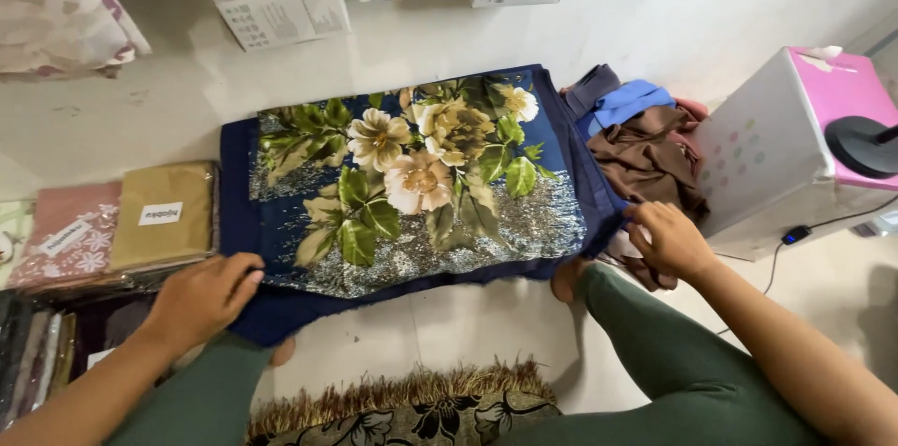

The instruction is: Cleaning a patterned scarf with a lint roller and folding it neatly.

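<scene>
The folded floral cloth lies on the floor between your hands, spread flat. Your left hand presses its near corner; your right hand pinches its far edge, keeping the fold square. Brown clothes sit beyond your right.

Left hand flat, palm down, fingers extended; right hand palm down, fingers curled.

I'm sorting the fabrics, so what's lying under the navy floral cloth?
The floral cloth lies flat on the pale floor, its right edge reaching the brown cloth. Anything beneath its middle is covered.
</scene>
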